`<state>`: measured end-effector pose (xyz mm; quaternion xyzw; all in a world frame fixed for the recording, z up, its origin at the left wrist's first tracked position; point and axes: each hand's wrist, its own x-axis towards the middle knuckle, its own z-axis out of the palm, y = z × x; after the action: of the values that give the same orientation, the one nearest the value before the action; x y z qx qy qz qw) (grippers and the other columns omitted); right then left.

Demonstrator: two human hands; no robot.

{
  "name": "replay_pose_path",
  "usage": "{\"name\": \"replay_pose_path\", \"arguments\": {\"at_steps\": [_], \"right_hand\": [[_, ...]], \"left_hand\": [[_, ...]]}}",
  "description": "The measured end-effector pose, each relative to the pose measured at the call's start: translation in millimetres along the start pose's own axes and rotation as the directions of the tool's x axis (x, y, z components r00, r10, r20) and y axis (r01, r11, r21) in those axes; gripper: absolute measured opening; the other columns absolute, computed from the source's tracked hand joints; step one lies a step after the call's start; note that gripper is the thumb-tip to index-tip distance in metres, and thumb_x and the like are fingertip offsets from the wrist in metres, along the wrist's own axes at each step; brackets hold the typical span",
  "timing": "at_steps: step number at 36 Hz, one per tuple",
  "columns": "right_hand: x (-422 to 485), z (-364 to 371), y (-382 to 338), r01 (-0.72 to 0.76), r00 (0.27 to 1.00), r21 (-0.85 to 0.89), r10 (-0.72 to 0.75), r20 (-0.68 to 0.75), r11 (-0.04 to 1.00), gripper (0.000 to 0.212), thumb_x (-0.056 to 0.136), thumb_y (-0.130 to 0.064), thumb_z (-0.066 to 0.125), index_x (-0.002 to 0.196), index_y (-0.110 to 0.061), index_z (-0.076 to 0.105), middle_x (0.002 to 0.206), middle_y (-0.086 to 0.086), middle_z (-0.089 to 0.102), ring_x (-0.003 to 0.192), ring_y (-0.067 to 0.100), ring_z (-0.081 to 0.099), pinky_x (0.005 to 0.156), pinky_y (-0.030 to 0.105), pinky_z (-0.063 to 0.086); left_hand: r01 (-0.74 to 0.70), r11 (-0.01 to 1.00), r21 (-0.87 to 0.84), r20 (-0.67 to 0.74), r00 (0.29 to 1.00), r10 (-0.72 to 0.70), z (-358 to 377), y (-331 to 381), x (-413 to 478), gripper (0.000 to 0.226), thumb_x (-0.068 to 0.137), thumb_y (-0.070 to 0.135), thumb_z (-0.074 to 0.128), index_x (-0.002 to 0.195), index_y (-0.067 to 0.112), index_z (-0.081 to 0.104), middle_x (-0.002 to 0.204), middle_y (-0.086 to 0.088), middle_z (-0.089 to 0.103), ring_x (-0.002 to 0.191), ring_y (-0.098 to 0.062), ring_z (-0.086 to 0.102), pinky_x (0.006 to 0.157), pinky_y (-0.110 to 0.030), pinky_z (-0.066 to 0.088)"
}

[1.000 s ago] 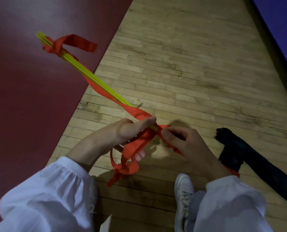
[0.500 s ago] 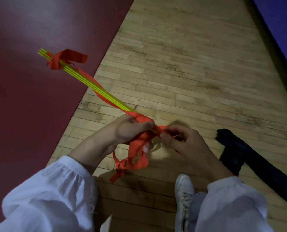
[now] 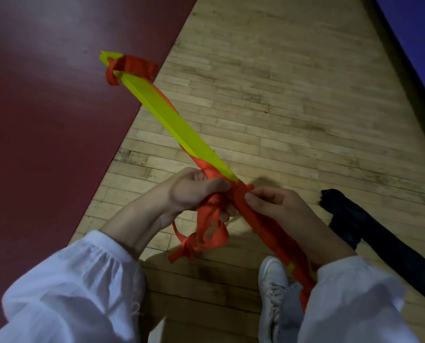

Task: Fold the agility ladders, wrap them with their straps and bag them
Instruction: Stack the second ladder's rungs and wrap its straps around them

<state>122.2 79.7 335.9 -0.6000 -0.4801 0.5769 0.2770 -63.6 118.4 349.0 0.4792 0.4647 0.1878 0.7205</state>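
A folded agility ladder [image 3: 174, 120], a stack of flat yellow rungs, slants from upper left down to my lap. Its red strap [image 3: 241, 199] is wound round the near half, and a red loop sits near the far tip [image 3: 134, 66]. My left hand [image 3: 194, 191] grips the bundle at its middle, with loose red strap ends [image 3: 201, 236] hanging below it. To the right, my right hand [image 3: 278, 206] pinches the wrapped strap against the rungs. A black bag [image 3: 370, 233] lies on the floor to the right.
I stand on a pale wooden floor [image 3: 280, 95]. A dark red mat [image 3: 45, 120] covers the left side and a blue surface [image 3: 419, 33] borders the far right. My white shoe [image 3: 271, 280] is below the bundle.
The bundle has turned so the rungs' flat yellow face shows, and its far tip has swung right. My left hand has closed tighter round the middle.
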Motion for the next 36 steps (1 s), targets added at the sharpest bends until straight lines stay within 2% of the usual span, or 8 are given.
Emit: {"name": "replay_pose_path", "arguments": {"at_steps": [5, 11, 16, 21, 24, 27, 31, 36], "right_hand": [[-1.5, 1.2, -2.0, -0.002, 0.999, 0.083, 0.005, -0.034, 0.997, 0.024, 0.084, -0.022, 0.065, 0.101, -0.005, 0.068, 0.076, 0.003, 0.068, 0.055, 0.004, 0.063, 0.046, 0.015, 0.046], [-1.2, 0.7, -2.1, 0.036, 0.997, 0.041, -0.034, -0.068, 0.999, 0.046, 0.060, -0.046, 0.072, 0.093, -0.014, 0.073, 0.076, 0.000, 0.072, 0.063, 0.009, 0.066, 0.052, 0.017, 0.047], [0.1, 0.8, 0.0, 0.085, 0.992, -0.004, -0.085, -0.091, 0.996, 0.049, 0.055, -0.044, 0.076, 0.092, -0.013, 0.071, 0.075, -0.005, 0.072, 0.065, 0.010, 0.067, 0.054, 0.019, 0.049], [-0.1, 1.7, 0.9, 0.129, 0.983, -0.063, -0.136, -0.124, 0.990, 0.050, 0.054, -0.045, 0.076, 0.093, -0.014, 0.071, 0.077, -0.006, 0.072, 0.068, 0.007, 0.068, 0.057, 0.018, 0.049], [0.6, 0.6, 1.4, 0.145, 0.974, -0.075, -0.156, -0.163, 0.987, 0.039, 0.058, -0.037, 0.079, 0.089, -0.015, 0.070, 0.076, -0.006, 0.072, 0.066, 0.004, 0.067, 0.056, 0.016, 0.050], [0.7, -0.6, 1.7, 0.152, 0.965, -0.110, -0.172, -0.198, 0.982, 0.025, 0.067, -0.024, 0.082, 0.086, -0.017, 0.069, 0.076, -0.006, 0.071, 0.065, 0.003, 0.066, 0.057, 0.015, 0.050], [0.9, -1.6, 3.6, 0.161, 0.953, -0.153, -0.194, -0.233, 0.975, 0.022, 0.069, -0.019, 0.083, 0.082, -0.020, 0.064, 0.080, -0.001, 0.071, 0.064, 0.005, 0.065, 0.055, 0.017, 0.051], [2.9, -4.2, 7.0, 0.147, 0.948, -0.223, -0.202, -0.245, 0.964, 0.023, 0.072, -0.026, 0.081, 0.078, -0.025, 0.059, 0.080, 0.000, 0.068, 0.065, 0.006, 0.063, 0.055, 0.017, 0.048]], "left_hand": [[0.013, 1.000, 0.013, 0.016, 1.000, -0.013, 0.5, 0.8, -0.3, 0.029, 0.096, 0.016, 0.048, 0.099, -0.006, 0.066, 0.073, -0.012, 0.070, 0.055, -0.017, 0.064, 0.060, -0.027, 0.050], [0.080, 0.997, 0.015, 0.042, 0.996, -0.080, -0.6, 1.6, -2.2, 0.033, 0.097, 0.024, 0.048, 0.102, -0.001, 0.068, 0.086, -0.022, 0.071, 0.061, -0.022, 0.066, 0.064, -0.028, 0.054], [0.142, 0.983, 0.120, 0.019, 0.989, -0.146, -3.5, 2.3, -4.8, 0.036, 0.094, 0.038, 0.048, 0.096, 0.008, 0.067, 0.088, -0.022, 0.073, 0.069, -0.024, 0.068, 0.084, -0.038, 0.049], [0.245, 0.944, 0.222, 0.025, 0.966, -0.257, -2.5, 6.1, -5.3, 0.060, 0.089, 0.058, 0.041, 0.090, 0.004, 0.068, 0.084, -0.017, 0.074, 0.073, -0.022, 0.069, 0.081, -0.032, 0.050], [0.274, 0.923, 0.270, 0.020, 0.957, -0.290, -2.8, 5.9, -3.8, 0.068, 0.087, 0.065, 0.038, 0.089, 0.003, 0.068, 0.085, -0.017, 0.074, 0.074, -0.022, 0.069, 0.082, -0.033, 0.048], [0.283, 0.920, 0.272, -0.004, 0.956, -0.293, -4.6, 6.7, -0.8, 0.073, 0.087, 0.067, 0.036, 0.091, 0.002, 0.068, 0.082, -0.018, 0.074, 0.069, -0.022, 0.068, 0.076, -0.032, 0.048], [0.286, 0.925, 0.249, -0.043, 0.958, -0.284, -4.0, 6.1, -0.2, 0.067, 0.091, 0.056, 0.044, 0.098, -0.007, 0.065, 0.059, -0.014, 0.066, 0.043, -0.016, 0.060, 0.047, -0.020, 0.050], [0.109, 0.961, 0.253, -0.043, 0.994, -0.102, -9.0, 2.4, 0.4, 0.039, 0.096, 0.031, 0.051, 0.076, 0.000, 0.065, 0.064, -0.013, 0.066, 0.048, -0.015, 0.059, 0.048, -0.018, 0.050]]}}
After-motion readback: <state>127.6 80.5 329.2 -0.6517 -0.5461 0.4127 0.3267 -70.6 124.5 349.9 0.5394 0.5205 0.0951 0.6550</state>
